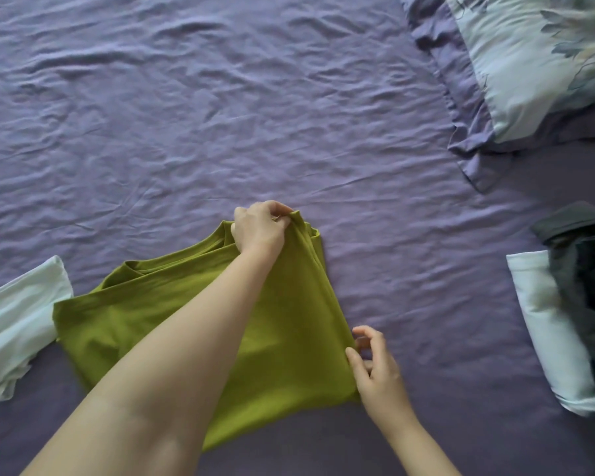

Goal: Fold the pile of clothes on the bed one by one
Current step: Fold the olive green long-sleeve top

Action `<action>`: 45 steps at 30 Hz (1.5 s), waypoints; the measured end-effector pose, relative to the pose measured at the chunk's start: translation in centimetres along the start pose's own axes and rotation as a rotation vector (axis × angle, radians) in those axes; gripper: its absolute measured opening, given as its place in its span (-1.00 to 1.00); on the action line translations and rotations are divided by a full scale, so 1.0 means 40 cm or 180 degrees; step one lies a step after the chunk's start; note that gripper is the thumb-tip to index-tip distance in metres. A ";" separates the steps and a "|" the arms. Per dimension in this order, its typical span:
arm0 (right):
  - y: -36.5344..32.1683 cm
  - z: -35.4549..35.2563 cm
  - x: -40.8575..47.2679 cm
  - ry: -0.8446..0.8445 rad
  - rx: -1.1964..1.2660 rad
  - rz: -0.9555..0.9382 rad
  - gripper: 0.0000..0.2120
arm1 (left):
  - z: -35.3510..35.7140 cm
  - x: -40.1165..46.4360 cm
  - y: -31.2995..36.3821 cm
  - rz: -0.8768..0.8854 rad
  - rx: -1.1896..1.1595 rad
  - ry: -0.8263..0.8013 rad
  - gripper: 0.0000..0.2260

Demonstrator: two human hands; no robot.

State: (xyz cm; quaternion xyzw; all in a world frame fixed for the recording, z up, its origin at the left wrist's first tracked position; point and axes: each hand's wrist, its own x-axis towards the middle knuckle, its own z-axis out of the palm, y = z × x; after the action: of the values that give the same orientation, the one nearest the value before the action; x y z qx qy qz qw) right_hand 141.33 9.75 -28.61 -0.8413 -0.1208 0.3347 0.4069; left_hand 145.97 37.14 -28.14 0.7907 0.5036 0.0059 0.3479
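Observation:
An olive-green garment [289,331] lies partly folded on the purple bed sheet [186,115] in the lower middle of the head view. My left hand [260,228] reaches across it and pinches its far corner, lifting the cloth a little. My right hand [371,362] is at the garment's right edge, thumb and fingers curled and touching the hem; a firm grip there is not plain to see. My left forearm covers the middle of the garment.
A white garment [18,324] lies at the left edge. At the right edge lies a pale folded piece [550,338] with dark clothes [588,269] on it. A floral pillow [536,60] sits at the top right.

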 end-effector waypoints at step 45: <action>-0.600 0.834 0.118 -0.1937 -0.2137 -0.2075 -0.81 | -0.348 -0.558 -0.782 -0.1595 -0.1649 0.0129 -0.80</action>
State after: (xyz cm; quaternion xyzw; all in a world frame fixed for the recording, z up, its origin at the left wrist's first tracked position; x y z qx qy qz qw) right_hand 124.45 47.47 -27.27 -0.7092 -0.5868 0.3625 0.1458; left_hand 105.17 34.68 -27.39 0.5280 0.6704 0.0636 0.5174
